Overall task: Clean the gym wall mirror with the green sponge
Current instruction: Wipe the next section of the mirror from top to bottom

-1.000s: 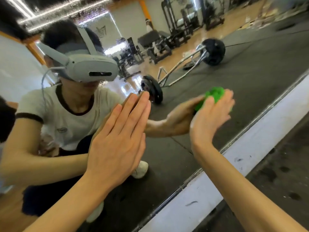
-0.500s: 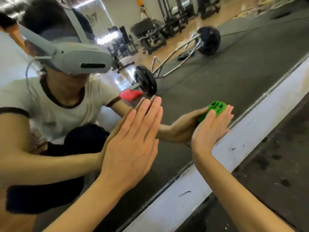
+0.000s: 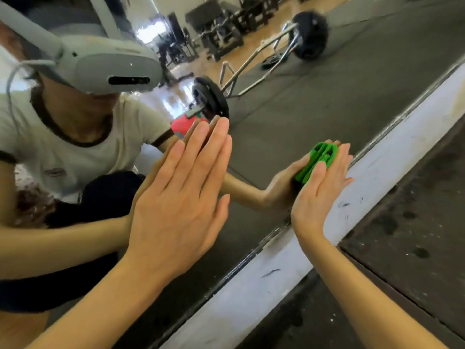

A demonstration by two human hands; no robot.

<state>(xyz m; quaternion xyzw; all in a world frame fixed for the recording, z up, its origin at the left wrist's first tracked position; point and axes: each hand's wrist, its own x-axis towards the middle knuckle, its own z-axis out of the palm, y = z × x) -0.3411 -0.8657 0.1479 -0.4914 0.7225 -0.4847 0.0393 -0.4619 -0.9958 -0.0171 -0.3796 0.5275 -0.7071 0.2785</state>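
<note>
The wall mirror (image 3: 314, 102) fills the upper left of the view and reflects me and the gym. My left hand (image 3: 181, 195) lies flat against the glass, fingers straight and together. My right hand (image 3: 319, 190) presses the green sponge (image 3: 318, 159) flat onto the mirror near its lower edge, fingers straight over it. The sponge shows past my fingertips together with its reflection.
A white scuffed ledge (image 3: 264, 285) runs diagonally below the mirror's dark frame. Dark rubber floor (image 3: 415, 235) lies to the lower right. The reflection shows a loaded barbell (image 3: 251, 71), a red object (image 3: 182, 125) and gym machines.
My right hand has slid the sponge down the glass toward the mirror's lower edge. The view has shifted closer and lower; my left hand stays flat on the mirror.
</note>
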